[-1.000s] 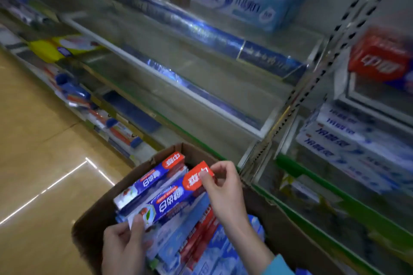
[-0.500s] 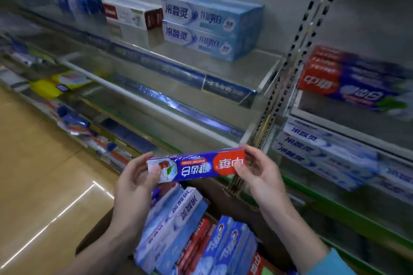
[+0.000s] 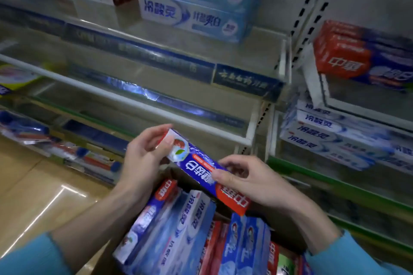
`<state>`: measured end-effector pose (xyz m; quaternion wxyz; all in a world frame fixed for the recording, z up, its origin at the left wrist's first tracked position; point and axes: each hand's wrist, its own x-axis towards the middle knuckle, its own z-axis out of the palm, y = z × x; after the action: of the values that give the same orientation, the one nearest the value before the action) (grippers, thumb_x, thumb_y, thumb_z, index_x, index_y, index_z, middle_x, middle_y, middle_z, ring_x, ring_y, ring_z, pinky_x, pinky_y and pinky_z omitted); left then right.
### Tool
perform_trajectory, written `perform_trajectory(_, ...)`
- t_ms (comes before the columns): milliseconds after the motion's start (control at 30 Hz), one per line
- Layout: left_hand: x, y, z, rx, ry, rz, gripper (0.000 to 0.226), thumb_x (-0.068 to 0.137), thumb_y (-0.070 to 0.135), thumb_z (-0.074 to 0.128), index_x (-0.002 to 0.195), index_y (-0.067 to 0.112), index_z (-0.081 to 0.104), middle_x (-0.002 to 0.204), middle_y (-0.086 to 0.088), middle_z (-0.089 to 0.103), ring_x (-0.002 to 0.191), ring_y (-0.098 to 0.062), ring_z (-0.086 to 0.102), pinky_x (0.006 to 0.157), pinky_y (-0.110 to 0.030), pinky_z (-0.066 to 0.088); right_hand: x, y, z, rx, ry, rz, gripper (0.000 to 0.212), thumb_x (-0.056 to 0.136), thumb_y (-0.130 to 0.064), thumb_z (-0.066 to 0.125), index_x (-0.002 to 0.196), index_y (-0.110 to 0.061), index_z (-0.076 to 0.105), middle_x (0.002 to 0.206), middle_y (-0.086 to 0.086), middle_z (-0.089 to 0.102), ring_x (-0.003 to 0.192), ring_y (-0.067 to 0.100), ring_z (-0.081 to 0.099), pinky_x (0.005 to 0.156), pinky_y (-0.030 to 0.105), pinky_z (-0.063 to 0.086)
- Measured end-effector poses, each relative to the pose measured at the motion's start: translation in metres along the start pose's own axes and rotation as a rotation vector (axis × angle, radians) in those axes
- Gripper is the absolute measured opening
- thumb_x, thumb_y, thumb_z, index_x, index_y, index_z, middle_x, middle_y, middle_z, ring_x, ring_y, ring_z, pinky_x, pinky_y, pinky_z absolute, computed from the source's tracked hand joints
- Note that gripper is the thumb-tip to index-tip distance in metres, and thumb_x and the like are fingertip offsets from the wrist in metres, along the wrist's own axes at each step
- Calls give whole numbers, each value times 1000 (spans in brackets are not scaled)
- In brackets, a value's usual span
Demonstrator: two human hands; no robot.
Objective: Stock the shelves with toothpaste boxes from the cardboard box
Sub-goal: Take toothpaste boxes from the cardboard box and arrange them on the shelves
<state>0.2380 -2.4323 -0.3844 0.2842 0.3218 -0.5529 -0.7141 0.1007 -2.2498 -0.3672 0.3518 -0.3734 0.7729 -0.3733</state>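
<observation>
Shelves [image 3: 143, 100]: glass tiers, mostly bare in the middle bay; pale blue boxes [image 3: 192, 0] stacked on the upper tier, red boxes [image 3: 348, 56] in the right bay.

Carton [image 3: 288, 236]: open, below the hands, packed with toothpaste boxes [image 3: 185, 230] lying lengthwise.

Blue box [image 3: 196, 167]: held in the air above the carton, in front of the middle shelf. Long axis slants from upper left, away from the person, to lower right, its red end nearest.

Left hand [image 3: 145, 158]: fingers curled round the far, upper end.

Right hand [image 3: 250, 181]: thumb and fingers pinching the box near its red end.

Judgement: the left-held end points shelfward and would go in first; the matching red stock lies nearer the right hand.
</observation>
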Motion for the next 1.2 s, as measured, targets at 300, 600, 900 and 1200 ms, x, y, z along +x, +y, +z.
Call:
perform_trajectory(300, 28, 2, -69, 168, -350, -226, 76, 69, 61, 84, 133, 36, 52, 117, 0, 71, 103, -11, 71, 81, -29, 57, 68, -38, 72, 596, 195, 89, 58, 73, -34, 84, 116, -4, 61, 110, 14, 73, 100, 25, 69, 83, 30, 57)
perform_trajectory(600, 45, -20, -96, 194, -430, -160, 41, 82, 26, 76, 121, 26, 61, 111, 7, 72, 97, -13, 72, 72, -24, 57, 90, -50, 83, 980, 308, 59, 43, 82, -9, 71, 122, 2, 57, 117, 20, 70, 108, 31, 69, 86, 35, 59)
perform_trajectory(900, 101, 1, -77, 329, -414, 82, 55, 77, 30, 73, 127, 32, 53, 118, 6, 67, 107, -11, 68, 80, -29, 59, 95, -22, 36, 641, 844, -62, 51, 74, -28, 78, 120, -22, 57, 119, 3, 69, 109, 19, 68, 90, 37, 56)
perform_trajectory(1200, 177, -16, -12, 364, -236, 398, 32, 85, 22, 77, 103, 34, 53, 104, 13, 67, 97, -11, 69, 87, -35, 57, 123, 8, -12, 57, 990, -1, 13, 90, -23, 71, 103, -22, 70, 95, -14, 73, 86, -4, 67, 75, 20, 53)
